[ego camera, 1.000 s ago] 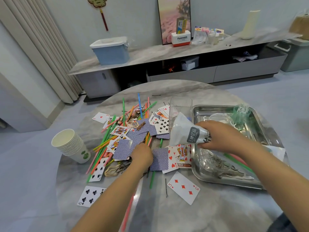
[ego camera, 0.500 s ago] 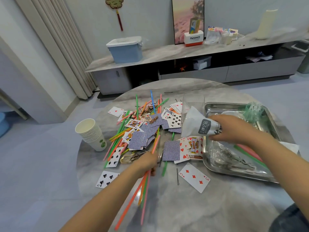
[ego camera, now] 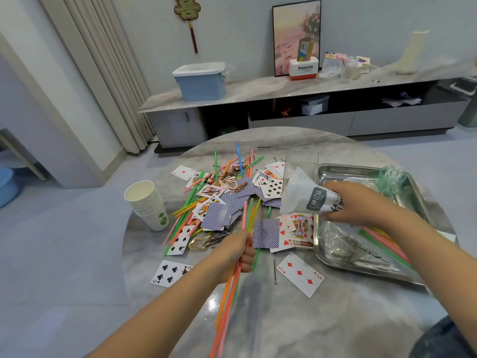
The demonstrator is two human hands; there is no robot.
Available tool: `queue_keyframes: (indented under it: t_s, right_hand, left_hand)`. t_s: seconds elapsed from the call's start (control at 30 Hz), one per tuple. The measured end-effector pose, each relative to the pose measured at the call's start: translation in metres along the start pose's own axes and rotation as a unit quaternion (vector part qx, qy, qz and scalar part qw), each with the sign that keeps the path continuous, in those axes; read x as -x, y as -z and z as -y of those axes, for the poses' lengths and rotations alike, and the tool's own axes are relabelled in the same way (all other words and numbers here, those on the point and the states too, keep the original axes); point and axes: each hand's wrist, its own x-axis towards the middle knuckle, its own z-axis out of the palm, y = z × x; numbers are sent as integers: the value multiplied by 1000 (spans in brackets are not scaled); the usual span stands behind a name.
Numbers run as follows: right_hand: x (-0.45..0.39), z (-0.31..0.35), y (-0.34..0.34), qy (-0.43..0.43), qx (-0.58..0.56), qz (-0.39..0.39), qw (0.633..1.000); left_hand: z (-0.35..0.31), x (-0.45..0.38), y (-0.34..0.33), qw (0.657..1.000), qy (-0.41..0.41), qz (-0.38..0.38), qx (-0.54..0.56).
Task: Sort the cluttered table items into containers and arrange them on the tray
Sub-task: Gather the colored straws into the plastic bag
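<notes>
Orange, pink and green straws (ego camera: 233,277) are sitting bundled in the left hand (ego camera: 238,250), fingers curled round them, lower centre. Right hand (ego camera: 347,202) is gripping a white bag (ego camera: 302,193) over the tray (ego camera: 366,266), centre right. Cards (ego camera: 265,232) and paper cups (ego camera: 148,202) are crowding the desk (ego camera: 322,326).

Straws (ego camera: 233,282) orange, pink, green — card backs (ego camera: 265,233) blue-patterned.
</notes>
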Motion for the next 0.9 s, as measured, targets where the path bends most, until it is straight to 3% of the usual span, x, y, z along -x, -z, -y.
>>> queue_keyframes:
  t_s: [0.1, 0.37, 0.47, 0.6, 0.9]
  right_hand:
    - [-1, -1, -1, -1, 3, -1, 1000]
    - [1, 0, -3, 4, 12, -7, 1000]
    - [0, 1, -4, 2, 25, -1, 1000]
    - [0, 2, -4, 0, 29, -6, 1000]
    - [-7, 2, -4, 3, 19, -1, 1000]
  left_hand:
    - [-6, 6, -3, 999, -38, 5, -4]
    - [-33, -3, -4, 981, -171, -88, 8]
    - [-45, -6, -7, 948, -270, -158, -56]
    - [-56, -10, -10, 867, -398, -279, -111]
    - [-77, 0, -18, 815, -499, -287, -58]
